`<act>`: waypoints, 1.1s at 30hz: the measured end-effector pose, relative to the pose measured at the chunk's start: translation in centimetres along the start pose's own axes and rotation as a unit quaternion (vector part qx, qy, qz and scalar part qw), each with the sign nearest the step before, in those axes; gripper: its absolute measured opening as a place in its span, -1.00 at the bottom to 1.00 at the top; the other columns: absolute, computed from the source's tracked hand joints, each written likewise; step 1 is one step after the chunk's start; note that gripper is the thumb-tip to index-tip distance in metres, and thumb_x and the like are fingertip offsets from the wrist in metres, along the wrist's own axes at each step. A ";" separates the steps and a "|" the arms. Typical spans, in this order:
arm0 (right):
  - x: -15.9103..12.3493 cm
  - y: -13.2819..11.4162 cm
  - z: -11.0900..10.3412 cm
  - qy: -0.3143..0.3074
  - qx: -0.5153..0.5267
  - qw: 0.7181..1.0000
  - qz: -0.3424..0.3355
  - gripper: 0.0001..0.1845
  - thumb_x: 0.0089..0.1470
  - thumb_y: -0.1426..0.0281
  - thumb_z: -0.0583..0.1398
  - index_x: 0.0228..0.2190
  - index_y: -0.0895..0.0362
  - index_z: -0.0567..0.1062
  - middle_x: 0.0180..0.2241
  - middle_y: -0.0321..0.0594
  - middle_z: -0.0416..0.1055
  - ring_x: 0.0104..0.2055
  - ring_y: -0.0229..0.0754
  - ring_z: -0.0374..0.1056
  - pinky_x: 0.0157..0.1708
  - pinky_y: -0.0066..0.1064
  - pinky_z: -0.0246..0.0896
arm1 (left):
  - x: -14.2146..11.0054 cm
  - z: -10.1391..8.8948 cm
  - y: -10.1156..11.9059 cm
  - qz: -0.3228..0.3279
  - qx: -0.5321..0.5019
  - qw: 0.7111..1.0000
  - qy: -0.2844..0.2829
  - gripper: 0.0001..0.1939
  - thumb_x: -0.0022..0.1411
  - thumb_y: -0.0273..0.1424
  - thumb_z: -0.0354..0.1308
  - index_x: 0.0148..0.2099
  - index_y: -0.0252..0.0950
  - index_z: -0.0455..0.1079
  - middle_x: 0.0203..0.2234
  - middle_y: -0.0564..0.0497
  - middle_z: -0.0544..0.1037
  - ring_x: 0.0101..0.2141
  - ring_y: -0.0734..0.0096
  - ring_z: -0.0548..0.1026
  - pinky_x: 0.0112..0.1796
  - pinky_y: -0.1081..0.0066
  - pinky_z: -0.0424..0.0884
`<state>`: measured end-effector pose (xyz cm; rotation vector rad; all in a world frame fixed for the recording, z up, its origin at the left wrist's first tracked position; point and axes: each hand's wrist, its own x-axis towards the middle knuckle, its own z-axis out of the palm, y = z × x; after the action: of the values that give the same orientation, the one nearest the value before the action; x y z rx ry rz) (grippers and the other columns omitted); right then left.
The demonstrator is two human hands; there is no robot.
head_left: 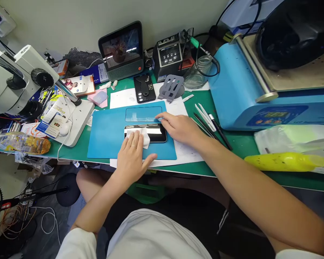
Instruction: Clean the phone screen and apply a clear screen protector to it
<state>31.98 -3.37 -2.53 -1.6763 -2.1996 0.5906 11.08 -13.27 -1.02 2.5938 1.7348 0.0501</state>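
A phone (158, 133) with a glossy black screen lies flat on the blue mat (105, 135). My left hand (131, 154) rests palm down over its left part, with fingers stretched out flat on a folded white tissue (145, 138) that presses against the screen. My right hand (179, 126) is at the phone's upper right corner, its fingers bent around the edge there; the fingertips' exact contact is partly hidden. Just behind the phone, a clear sheet with a dark rounded outline (140, 113) lies on the mat, close to my right fingertips.
Tweezers and pens (206, 118) lie to the right, beside a blue machine (232, 90). Behind the mat are a black phone case (145, 88), grey stand (171, 88), glass jar (198, 73), soldering station (167, 55) and display (121, 50). A microscope (29, 72) stands left; a yellow bottle (283, 162) lies right.
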 end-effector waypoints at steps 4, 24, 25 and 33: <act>-0.1 0.2 0.1 0.008 -0.004 1.000 0.003 -0.52 0.36 0.31 -0.04 0.13 0.02 0.54 -0.12 -0.11 0.68 -0.10 0.11 0.57 -0.23 -0.23 0.28 | 1.4 -0.2 -0.2 -0.012 0.004 1.000 -0.008 -0.13 0.53 0.10 -0.16 0.48 -0.58 0.11 0.46 -0.33 0.14 0.46 -0.06 0.13 0.43 -0.01 0.09; -0.1 0.4 0.4 0.010 -0.015 1.000 -0.015 -0.51 0.36 0.29 -0.05 0.11 0.03 0.55 -0.13 -0.07 0.69 -0.11 0.16 0.59 -0.26 -0.22 0.26 | -0.2 0.3 -0.1 0.002 -0.018 1.000 0.004 -0.10 0.51 0.14 -0.18 0.51 -0.53 0.04 0.49 -0.32 0.05 0.49 -0.04 0.03 0.44 0.01 0.08; -0.2 0.4 0.4 0.012 -0.014 1.000 -0.017 -0.50 0.36 0.29 -0.05 0.11 0.04 0.55 -0.12 -0.06 0.69 -0.11 0.16 0.59 -0.26 -0.21 0.26 | 0.4 0.2 -0.3 -0.003 -0.013 1.000 -0.004 -0.10 0.51 0.14 -0.18 0.51 -0.55 0.05 0.49 -0.33 0.05 0.49 -0.05 0.04 0.44 0.00 0.06; -0.2 0.4 0.4 0.008 -0.001 1.000 -0.013 -0.50 0.35 0.29 -0.05 0.11 0.05 0.56 -0.12 -0.07 0.69 -0.10 0.15 0.59 -0.23 -0.20 0.29 | -1.1 0.1 0.0 0.000 -0.022 1.000 0.002 -0.07 0.50 0.18 -0.20 0.51 -0.53 0.04 0.49 -0.31 0.05 0.48 -0.05 0.06 0.42 0.00 0.11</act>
<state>32.19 -3.56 -3.10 -1.6457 -2.2068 0.5669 10.63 -14.25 -1.13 2.5651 1.7145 0.0906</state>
